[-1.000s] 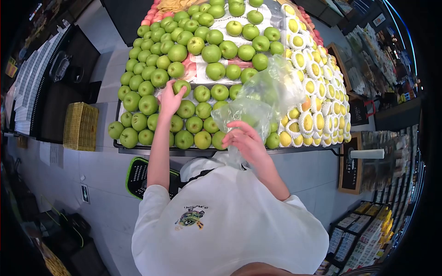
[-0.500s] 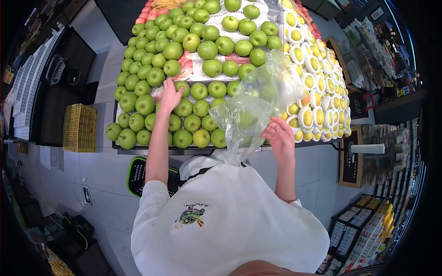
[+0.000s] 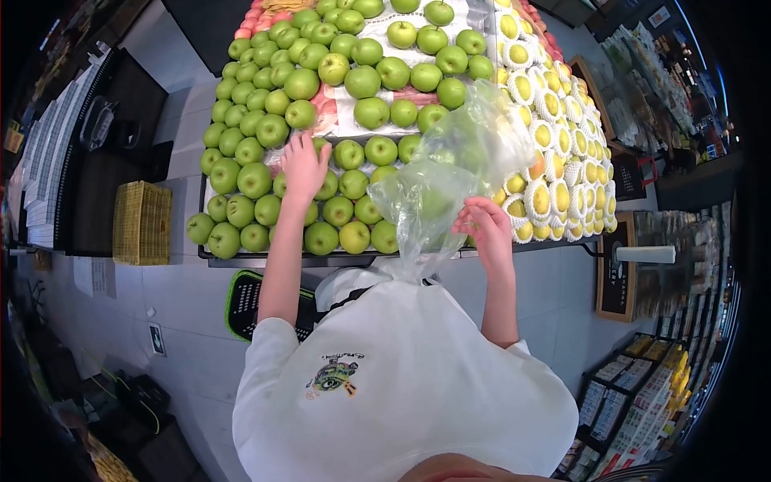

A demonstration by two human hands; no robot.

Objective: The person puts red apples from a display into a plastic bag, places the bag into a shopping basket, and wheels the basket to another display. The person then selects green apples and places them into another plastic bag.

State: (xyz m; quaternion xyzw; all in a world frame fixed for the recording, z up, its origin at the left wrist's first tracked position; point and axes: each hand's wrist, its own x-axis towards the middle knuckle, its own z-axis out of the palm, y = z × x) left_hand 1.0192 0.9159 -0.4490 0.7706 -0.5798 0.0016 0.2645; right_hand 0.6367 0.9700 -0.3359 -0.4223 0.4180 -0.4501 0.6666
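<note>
My left hand (image 3: 303,169) lies over the front rows of green apples (image 3: 319,238), its fingers stretched forward and slightly apart. Its thumb side rests close to an apple partly hidden behind it; nothing shows in its grasp. A clear plastic bag (image 3: 438,193) spreads over the apples and the neighbouring yellow fruit, its lower part hanging down against my shirt. At the bag's right edge is my right hand (image 3: 488,229), with thumb and fingers pinched together, seemingly on the thin plastic. Green shows through the bag; I cannot tell whether any apple is inside.
Yellow fruit in white foam nets (image 3: 554,173) fills the right side of the stand. Red fruit (image 3: 245,32) lines the back left. A wicker basket (image 3: 142,223) stands at left, and a black crate with a green rim (image 3: 243,301) is below the stand's front edge.
My left hand has shifted slightly right and turned, with its fingers pointing more forward. My right hand's fingers have drawn closer together beside the bag. The view has moved slightly.
</note>
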